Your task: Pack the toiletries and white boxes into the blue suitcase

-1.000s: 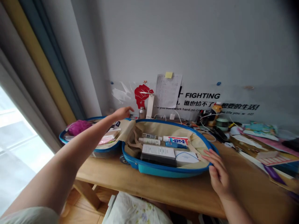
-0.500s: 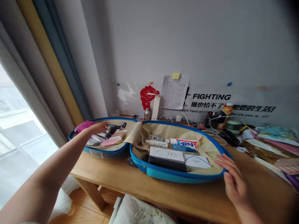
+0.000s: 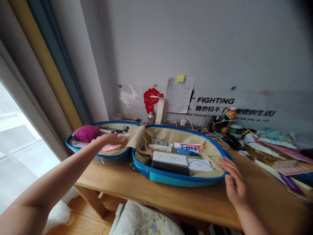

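- At the left of the frame, the open blue suitcase (image 3: 176, 182) begins: it lies on the worktop (image 3: 181, 197) across the middle, both halves spread. Its left half (image 3: 114, 156) holds a purple bath puff (image 3: 86, 133), a pink item (image 3: 112, 148), a pale packet (image 3: 124, 138) and darker, slim things too small to name.
- Left of centre, the left hand (image 3: 111, 139) is over that half, by the pink item and the packet. Its fingers are turned away, so I cannot tell whether they hold anything. The forearm passes low across the near rim; a careless sweep could drag the puff or a light packet out.
- At centre, a beige lining flap (image 3: 137, 137) bridges the halves; a small item could slip under it and be lost from sight.
- Right of centre, the right half (image 3: 205, 180) carries a white bottle (image 3: 160, 148), a toothpaste tube (image 3: 190, 147), a blue item (image 3: 187, 152), a white-topped dark box (image 3: 170, 159) and a small white box (image 3: 200, 165). They look loose, so tilting the shell could slide or roll them together.
- At lower right, the right hand (image 3: 234, 179) touches the rim's end, fingers spread, thumb well apart. Heavy pressure there could rock the rounded shell.
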### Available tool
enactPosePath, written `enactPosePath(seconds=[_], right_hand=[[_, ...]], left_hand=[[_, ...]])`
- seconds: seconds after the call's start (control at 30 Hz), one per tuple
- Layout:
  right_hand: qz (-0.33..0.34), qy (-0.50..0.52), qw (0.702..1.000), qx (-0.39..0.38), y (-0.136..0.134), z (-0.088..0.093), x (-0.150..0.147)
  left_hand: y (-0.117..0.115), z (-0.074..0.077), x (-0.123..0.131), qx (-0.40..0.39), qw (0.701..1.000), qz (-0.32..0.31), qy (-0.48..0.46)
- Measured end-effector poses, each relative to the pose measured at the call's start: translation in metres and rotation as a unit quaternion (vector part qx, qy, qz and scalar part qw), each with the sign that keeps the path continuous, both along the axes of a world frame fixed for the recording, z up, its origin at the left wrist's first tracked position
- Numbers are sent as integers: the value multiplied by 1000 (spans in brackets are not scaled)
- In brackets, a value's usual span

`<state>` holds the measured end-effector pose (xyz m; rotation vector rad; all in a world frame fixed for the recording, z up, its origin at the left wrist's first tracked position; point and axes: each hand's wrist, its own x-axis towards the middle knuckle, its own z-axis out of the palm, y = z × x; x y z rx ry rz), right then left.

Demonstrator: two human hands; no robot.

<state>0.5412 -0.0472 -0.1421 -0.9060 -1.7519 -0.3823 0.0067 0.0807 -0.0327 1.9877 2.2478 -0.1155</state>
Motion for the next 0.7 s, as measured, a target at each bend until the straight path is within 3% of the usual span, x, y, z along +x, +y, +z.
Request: enactPosePath(seconds=[0.13, 0.27, 0.33, 0.43, 0.57, 0.7], right_hand=[[4, 13, 1000, -8, -1, 0, -1], [-1, 25, 1000, -19, -1, 0, -2], [1, 32, 999, -19, -1, 1, -3], [3, 30, 999, -22, -2, 1, -4], [-3, 24, 999, -24, -4, 2, -5], [-10, 23, 999, -23, -5, 3, -6]], left_hand=[[-6, 12, 5, 19, 998, 54, 13], [-19, 38, 24, 130, 991, 42, -15], [-27, 47, 43, 180, 982, -5, -54], [-38, 50, 84, 209, 957, -134, -150], [-49, 36, 149, 101, 903, -311, -277], [-53, 16, 218, -2, 870, -394, -297]])
